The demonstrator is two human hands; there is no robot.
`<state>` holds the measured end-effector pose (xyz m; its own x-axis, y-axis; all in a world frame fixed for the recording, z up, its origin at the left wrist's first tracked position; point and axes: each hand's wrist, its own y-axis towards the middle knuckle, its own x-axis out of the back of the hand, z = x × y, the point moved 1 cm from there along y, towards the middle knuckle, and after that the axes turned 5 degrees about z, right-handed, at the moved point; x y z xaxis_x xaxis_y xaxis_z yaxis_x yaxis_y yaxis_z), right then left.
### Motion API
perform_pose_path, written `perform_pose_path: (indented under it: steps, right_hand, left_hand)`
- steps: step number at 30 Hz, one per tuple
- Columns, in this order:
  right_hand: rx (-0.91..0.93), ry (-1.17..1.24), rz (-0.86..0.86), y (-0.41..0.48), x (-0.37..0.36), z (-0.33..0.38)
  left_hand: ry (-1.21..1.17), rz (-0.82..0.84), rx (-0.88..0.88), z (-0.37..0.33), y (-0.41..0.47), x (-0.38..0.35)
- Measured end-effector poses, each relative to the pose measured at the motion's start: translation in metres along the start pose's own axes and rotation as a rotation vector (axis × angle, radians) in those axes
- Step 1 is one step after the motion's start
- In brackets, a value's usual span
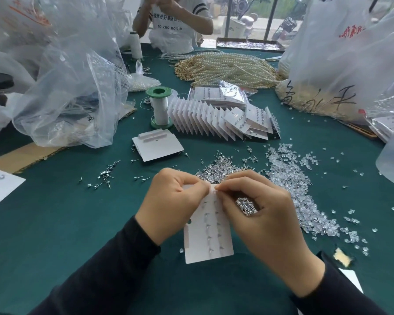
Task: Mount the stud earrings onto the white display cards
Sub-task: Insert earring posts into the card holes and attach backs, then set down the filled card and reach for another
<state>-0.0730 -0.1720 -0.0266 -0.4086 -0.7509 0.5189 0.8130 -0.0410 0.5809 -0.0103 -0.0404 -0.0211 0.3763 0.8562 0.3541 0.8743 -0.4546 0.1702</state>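
- Here, at a green table (77, 223), a worker's left hand (168, 201) is gripping a white card (208, 246) by its upper left edge, holding it off the cloth with its back to the camera.
- The right hand (264, 214) is pinching at the card's top edge, thumb and forefinger together. What sits between them is too small to tell, and its other fingers are curling round a clutch of studs (246, 205).
- The card is looking light and thin, likely to bend if squeezed mid-sheet, so its edges are offering the safest hold. Two columns of clear backs (208, 227) are showing on it.
- The studs are looking tiny, hard and probably slippery, best taken by the post between fingertips.
- A stud pile (218, 169) and loose backs (291, 178) are lying just beyond the hands, with blank cards (159, 146) behind.
- Finished cards (214, 119) are standing fanned beside a spool (160, 108). Pearl strands (225, 67) and bags (73, 87) are crowding the far side, where another person (173, 19) is working.
- Nothing is blocking the hands, though stray studs (105, 176) are littering the cloth nearby.
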Motion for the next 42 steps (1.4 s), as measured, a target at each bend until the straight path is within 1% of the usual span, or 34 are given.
perform_pose_path:
  steps: [3,11,22,24,26,27,28,29,30,31,32,33,34,35,36,38,42]
  right_hand:
    - [0.0,-0.019,-0.012,0.0,0.002,0.001]
    - [-0.016,-0.006,0.039,-0.001,-0.001,0.0]
    - [0.019,-0.031,0.061,-0.004,-0.006,-0.003]
    - [0.01,-0.003,0.047,-0.003,-0.005,-0.004]
    - [-0.028,0.037,0.035,-0.001,-0.001,-0.006]
    - [-0.078,0.075,0.033,0.001,0.002,-0.007]
    - [-0.168,0.152,0.031,0.002,0.004,-0.009]
    - [-0.301,0.285,0.029,0.003,0.007,-0.011]
    - [-0.454,0.47,0.032,0.005,0.011,-0.013]
    - [-0.622,0.678,0.058,0.005,0.014,-0.015]
    - [-0.776,0.897,0.103,0.003,0.017,-0.019]
    - [-0.893,1.107,0.139,0.002,0.02,-0.021]
    - [-0.957,1.272,0.174,0.002,0.022,-0.02]
    - [-0.984,1.376,0.219,0.001,0.023,-0.018]
    - [-0.993,1.43,0.268,-0.001,0.023,-0.016]
    - [-0.998,1.445,0.375,-0.003,0.021,-0.014]
    - [-0.966,1.408,0.569,-0.004,0.021,-0.012]
  left_hand:
    - [0.011,0.024,-0.003,0.002,0.001,-0.001]
    - [-0.016,0.039,0.003,0.004,0.001,-0.001]
    - [-0.077,0.061,0.041,0.01,0.002,-0.002]
    - [-0.137,0.076,0.063,0.009,0.003,-0.003]
    - [-0.318,0.134,0.136,0.008,0.005,-0.003]
    - [-0.418,0.198,0.177,0.006,0.005,-0.003]
    - [-0.488,0.259,0.214,0.005,0.004,-0.003]
    - [-0.515,0.286,0.233,0.005,0.002,-0.003]
    - [-0.5,0.274,0.235,0.006,0.0,-0.004]
    - [-0.439,0.231,0.209,0.005,-0.003,-0.005]
    - [-0.312,0.148,0.147,0.007,-0.006,-0.005]
    - [-0.193,0.086,0.073,0.007,-0.008,-0.004]
    - [-0.094,0.051,-0.009,0.006,-0.01,-0.002]
    - [-0.053,0.054,-0.102,0.004,-0.01,0.001]
    - [-0.036,0.087,-0.179,0.0,-0.01,0.004]
    - [0.003,0.197,-0.28,-0.013,-0.009,0.007]
    - [0.109,0.42,-0.276,-0.035,0.003,0.004]
